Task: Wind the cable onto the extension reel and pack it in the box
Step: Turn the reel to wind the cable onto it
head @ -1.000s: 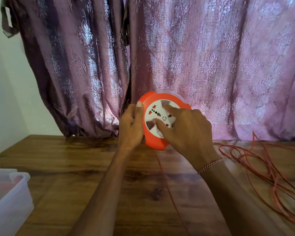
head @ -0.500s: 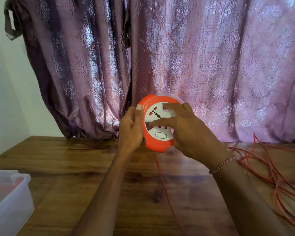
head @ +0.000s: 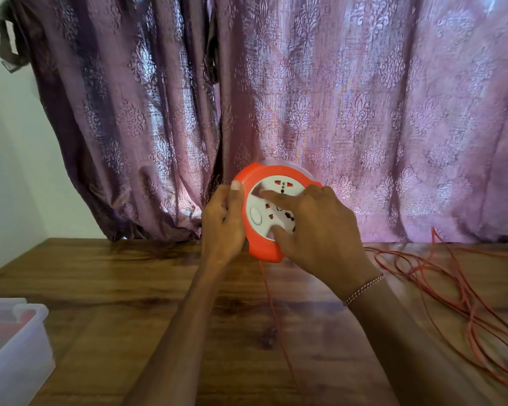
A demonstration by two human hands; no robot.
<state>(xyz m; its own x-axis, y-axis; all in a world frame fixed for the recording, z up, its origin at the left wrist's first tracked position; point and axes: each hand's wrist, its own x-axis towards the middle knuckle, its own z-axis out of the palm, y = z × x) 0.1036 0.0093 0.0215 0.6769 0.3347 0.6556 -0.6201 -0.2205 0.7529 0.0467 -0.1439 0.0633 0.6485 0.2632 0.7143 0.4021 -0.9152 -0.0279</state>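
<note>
— Curtain (head: 364, 112) first, then: purple, patterned, hanging across the whole back of the view, with a plain wall (head: 12, 171) at its left edge. Any writing on it?

— None that can be read, there or anywhere else. Below it runs the wooden table (head: 129, 288), whose far edge meets the curtain's hem. Bare wood lies open between the 2 forearms and off to the left.

— And at the table's sides?

— A clear plastic box (head: 15, 347) sits at the near left, cut off by the frame, with something red showing dimly inside. The right side is taken up by the thin orange cable (head: 452, 294), lying in loose tangled loops. 1 strand of it (head: 276, 317) hangs from the bottom of the reel and runs toward the viewer down the middle.

— Where is the reel itself?

— The reel (head: 264, 250) is held up above the far part of the table, in front of the curtain. It is round, with an orange rim and a white face of socket holes with red shutters and 1 oval button.

— The hands?

— The left hand (head: 222, 224) grips the reel's left rim, thumb over the front edge. The right hand (head: 320, 227) lies on the white face, forefinger and thumb pressed to it, other fingers curled. A beaded bracelet (head: 364, 288) circles that wrist.
</note>
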